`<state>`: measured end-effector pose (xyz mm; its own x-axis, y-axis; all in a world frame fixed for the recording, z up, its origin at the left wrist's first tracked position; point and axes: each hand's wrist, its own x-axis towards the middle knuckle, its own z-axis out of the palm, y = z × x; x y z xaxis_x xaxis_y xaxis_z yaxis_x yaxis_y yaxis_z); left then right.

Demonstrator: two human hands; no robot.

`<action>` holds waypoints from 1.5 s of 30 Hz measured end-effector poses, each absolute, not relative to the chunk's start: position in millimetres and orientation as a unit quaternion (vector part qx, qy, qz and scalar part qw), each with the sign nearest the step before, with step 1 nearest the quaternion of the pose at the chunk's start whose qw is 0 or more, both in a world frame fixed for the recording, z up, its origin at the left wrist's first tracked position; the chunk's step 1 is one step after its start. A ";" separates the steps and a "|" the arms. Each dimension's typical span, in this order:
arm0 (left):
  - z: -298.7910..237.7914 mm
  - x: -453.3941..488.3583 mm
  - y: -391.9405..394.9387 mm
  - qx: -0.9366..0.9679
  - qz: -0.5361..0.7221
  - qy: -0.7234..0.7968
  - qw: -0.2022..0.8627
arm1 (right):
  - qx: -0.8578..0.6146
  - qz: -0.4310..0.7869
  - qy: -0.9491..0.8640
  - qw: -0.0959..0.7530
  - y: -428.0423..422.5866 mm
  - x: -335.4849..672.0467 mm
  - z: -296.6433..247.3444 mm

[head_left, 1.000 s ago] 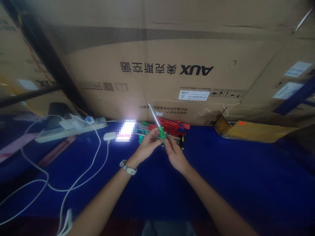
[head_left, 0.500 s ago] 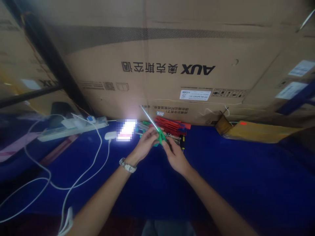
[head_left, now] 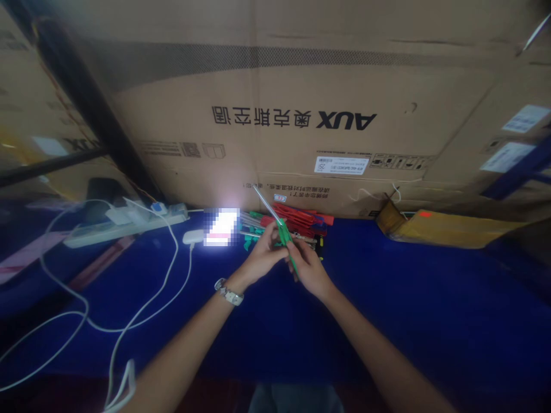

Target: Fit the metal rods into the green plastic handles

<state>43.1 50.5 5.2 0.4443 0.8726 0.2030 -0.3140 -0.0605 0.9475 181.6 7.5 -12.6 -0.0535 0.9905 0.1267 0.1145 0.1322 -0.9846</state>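
Note:
Both my hands meet over the blue cloth and hold one green-handled screwdriver [head_left: 283,230]. Its metal shaft slants up and to the left towards the cardboard. My left hand [head_left: 262,257], with a wristwatch on the wrist, pinches the handle from the left. My right hand [head_left: 308,265] grips the handle's lower end from the right. Just behind the hands lies a pile of tools [head_left: 297,221] with red and green handles.
A large cardboard box [head_left: 301,115] stands along the back of the blue-covered table [head_left: 408,304]. A white power strip [head_left: 124,225] with plugs and white cables [head_left: 142,304] lies at the left, beside a bright pixelated screen [head_left: 221,227]. A yellow-brown packet [head_left: 443,228] lies at the right.
The screwdriver has turned slightly in my fingers, its tip swinging left and then back right. Both hands stayed in nearly the same spot.

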 end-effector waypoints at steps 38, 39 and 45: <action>-2.6 39.9 58.3 0.636 0.466 0.255 0.559 | -0.550 0.401 -0.645 0.347 -3.2 194.8 13.4; -3.4 40.9 58.0 0.635 0.468 0.259 0.558 | -0.558 0.369 -0.657 0.348 -3.6 193.5 13.6; -11.1 46.7 57.9 0.619 0.486 0.280 0.550 | -0.621 0.190 -0.693 0.313 -4.1 189.3 11.9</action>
